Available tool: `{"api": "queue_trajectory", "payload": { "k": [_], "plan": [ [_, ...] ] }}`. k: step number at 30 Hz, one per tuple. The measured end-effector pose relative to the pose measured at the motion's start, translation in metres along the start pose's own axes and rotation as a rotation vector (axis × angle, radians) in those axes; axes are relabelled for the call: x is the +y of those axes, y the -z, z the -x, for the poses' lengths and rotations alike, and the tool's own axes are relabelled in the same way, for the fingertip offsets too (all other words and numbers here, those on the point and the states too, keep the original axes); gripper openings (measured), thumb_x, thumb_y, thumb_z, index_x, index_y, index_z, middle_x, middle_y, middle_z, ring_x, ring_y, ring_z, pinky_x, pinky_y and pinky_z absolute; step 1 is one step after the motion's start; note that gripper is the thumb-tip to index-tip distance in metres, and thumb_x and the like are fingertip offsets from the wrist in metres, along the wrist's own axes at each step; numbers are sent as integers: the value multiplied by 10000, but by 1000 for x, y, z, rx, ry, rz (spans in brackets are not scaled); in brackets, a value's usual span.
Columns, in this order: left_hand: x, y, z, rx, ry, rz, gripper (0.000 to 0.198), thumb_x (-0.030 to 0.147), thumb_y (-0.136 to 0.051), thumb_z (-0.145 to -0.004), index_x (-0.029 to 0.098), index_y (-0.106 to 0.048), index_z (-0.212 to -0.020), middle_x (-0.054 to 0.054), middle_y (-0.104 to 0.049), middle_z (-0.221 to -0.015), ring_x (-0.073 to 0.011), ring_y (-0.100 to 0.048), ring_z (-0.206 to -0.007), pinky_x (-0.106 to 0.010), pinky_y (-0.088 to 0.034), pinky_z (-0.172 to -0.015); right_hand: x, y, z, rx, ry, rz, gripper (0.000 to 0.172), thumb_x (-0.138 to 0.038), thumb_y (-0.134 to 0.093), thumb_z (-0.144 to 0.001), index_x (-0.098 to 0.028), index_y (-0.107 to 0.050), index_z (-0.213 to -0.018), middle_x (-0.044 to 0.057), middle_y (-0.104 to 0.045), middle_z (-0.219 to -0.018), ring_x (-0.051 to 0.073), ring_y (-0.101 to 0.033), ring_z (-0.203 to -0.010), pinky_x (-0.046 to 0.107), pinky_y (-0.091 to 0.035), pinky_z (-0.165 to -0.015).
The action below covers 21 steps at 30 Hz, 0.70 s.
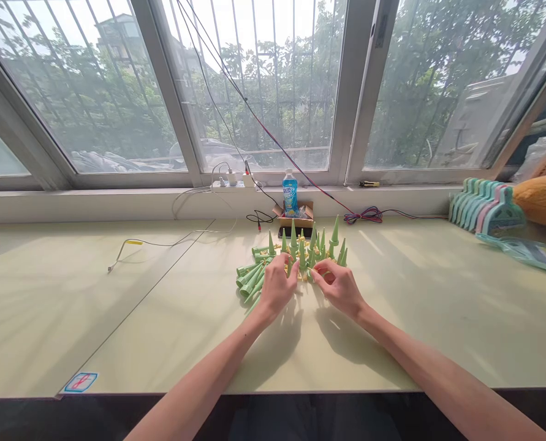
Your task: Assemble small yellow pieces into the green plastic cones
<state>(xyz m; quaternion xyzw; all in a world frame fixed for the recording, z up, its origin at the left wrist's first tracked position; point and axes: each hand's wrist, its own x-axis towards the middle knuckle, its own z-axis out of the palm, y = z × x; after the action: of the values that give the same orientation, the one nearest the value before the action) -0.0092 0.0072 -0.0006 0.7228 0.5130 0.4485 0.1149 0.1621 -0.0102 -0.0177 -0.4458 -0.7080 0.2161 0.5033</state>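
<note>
Amid a cluster of green plastic spikes (253,280) on the table, my two hands work close together. My left hand (277,285) has its thumb and fingers bent together; what lies between them is too small and hidden to make out. Facing it, my right hand (341,286) pinches at a small green piece that looks like part of a spike, mostly covered by the fingertips. Several spikes stand point up, such as the tall spike (334,234) behind my right hand. Others lie on their sides left of my left hand. Small yellow parts show among them.
Behind the spikes are a dark phone (295,233), a small cardboard box (310,214) and a blue bottle (290,195). Coiled cable (364,214) lies against the sill. Pastel hangers (484,205) stand at far right. A bent tool with a yellow tag (124,248) rests left.
</note>
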Motion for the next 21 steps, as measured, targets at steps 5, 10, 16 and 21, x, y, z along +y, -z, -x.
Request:
{"api": "queue_trajectory", "payload": {
  "k": [5, 10, 16, 21],
  "plan": [
    [-3, -1, 0, -128, 30, 6, 319, 330, -445, -943, 204, -344, -669, 39, -416, -579, -107, -337, -484, -253, -285, -539, 3, -1, -1, -36, 22, 41, 189, -351, -568, -892, -183, -610, -815, 10, -639, -729, 104, -524, -502, 235, -417, -486],
    [-1, 1, 0, -152, 68, 11, 344, 329, -425, -945, 213, -271, -660, 59, -344, -534, -103, -282, -469, -260, -239, -533, 2, -1, -1, -88, 10, 49, 174, -324, -573, -875, -181, -603, -780, 17, -658, -710, 111, -524, -514, 234, -420, -496],
    [-2, 0, -2, -145, 60, 45, 340, 355, -405, -947, 214, -279, -665, 54, -363, -541, -106, -302, -474, -265, -238, -528, 0, -1, -1, -133, 39, 74, 172, -289, -568, -871, -181, -602, -742, 5, -652, -670, 98, -471, -485, 235, -393, -503],
    [-2, -1, -3, -155, 78, 94, 353, 374, -408, -942, 212, -284, -654, 46, -375, -555, -111, -309, -501, -263, -245, -516, 2, -1, -1, -151, 49, 85, 159, -273, -575, -867, -181, -606, -741, -3, -648, -659, 91, -449, -469, 236, -378, -504]
  ]
}}
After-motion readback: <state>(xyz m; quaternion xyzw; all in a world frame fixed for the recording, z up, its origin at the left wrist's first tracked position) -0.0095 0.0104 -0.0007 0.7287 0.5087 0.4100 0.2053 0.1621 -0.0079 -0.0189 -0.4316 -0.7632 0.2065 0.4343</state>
